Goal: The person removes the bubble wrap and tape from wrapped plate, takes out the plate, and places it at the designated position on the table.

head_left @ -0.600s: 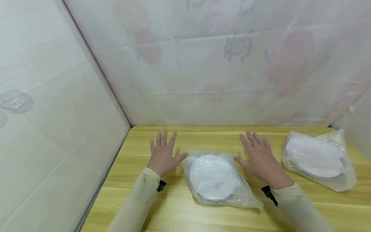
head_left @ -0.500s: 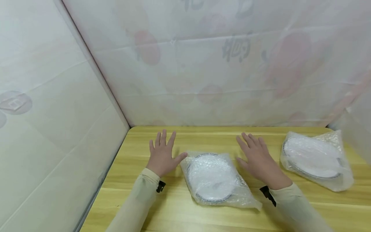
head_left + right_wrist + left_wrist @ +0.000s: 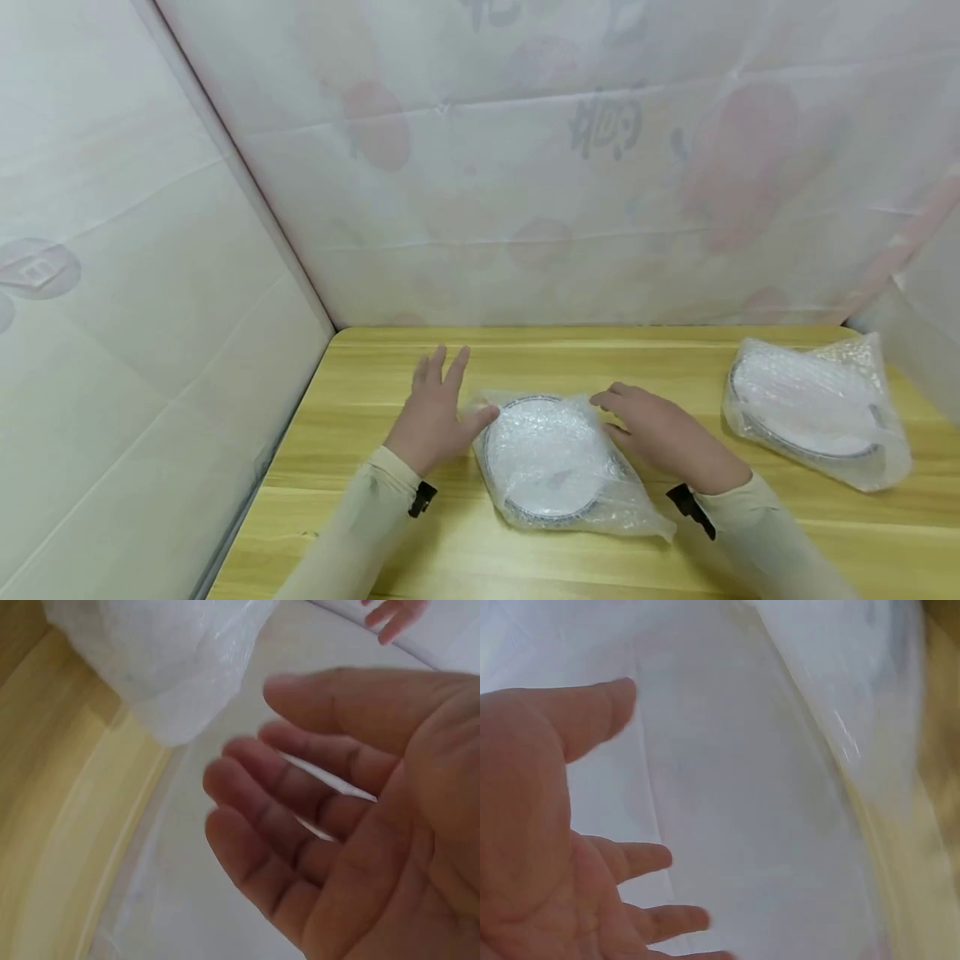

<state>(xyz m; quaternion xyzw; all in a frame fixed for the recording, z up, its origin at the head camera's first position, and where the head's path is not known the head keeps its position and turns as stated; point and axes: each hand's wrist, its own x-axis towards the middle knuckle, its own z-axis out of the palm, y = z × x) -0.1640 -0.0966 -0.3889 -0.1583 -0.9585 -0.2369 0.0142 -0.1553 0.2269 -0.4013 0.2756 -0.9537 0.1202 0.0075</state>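
From my seat I have the wrapped plate (image 3: 547, 462) lying flat on the surface (image 3: 442, 558), between my two hands. My left hand (image 3: 435, 421) is on its left, fingers spread and pointing away from me, thumb stretched out toward the plate. In the head view the thumb tip overlaps the far left corner of the wrap (image 3: 633, 512); I cannot tell from there whether it touches. The left wrist view shows that thumb and the fingers with nothing in them, the plastic off to one side.

My right hand (image 3: 663, 433) is on the plate's right. Its fingers lie close together, loosely bent, with the thumb set a little apart, and it holds nothing. In the head view its fingertips come right up to the far right edge of the wrap, while the right wrist view shows a gap between them and the plastic.

The wrap's pointed tail reaches toward me below my right hand. A second plate (image 3: 813, 408), also bagged, lies well to the right of that hand, near the far right corner of the surface. Behind everything stands a pale backdrop (image 3: 480, 283) with faded reddish patches.
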